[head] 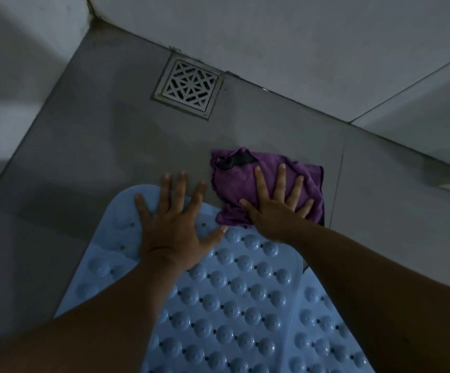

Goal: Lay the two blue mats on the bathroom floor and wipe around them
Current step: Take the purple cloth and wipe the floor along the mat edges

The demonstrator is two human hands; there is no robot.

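Grey tiled bathroom floor (116, 146), dim, meeting pale wall tiles (285, 44) at a corner up top. Square metal drain grate (188, 88) set into the floor right against the wall, lattice pattern, well apart from both hands.

Blue mat (218, 300), studded with round bumps and small holes, flat on the floor across the lower middle, its rounded end reaching toward the drain. Second blue mat (323, 337) beside it at lower right, the two touching or overlapping along their long edges; cannot tell which lies on top.

Left hand (175, 224) palm down on the rounded end of the first mat, fingers spread wide, fingertips just past the mat's edge onto bare floor. Flat and splayed, gripping nothing.

Purple cloth (245, 181) crumpled on the floor just beyond the mat's far right corner, a dark patch showing near its top edge, its lower edge touching or slightly lapping the mat. Right hand (275, 208) pressed palm down on top of the cloth, fingers fanned apart, flat against it rather than pinching it. Thumb pointing toward the left hand; the two hands near one another, not touching.

Both forearms bare, coming in from the bottom corners across the mats.
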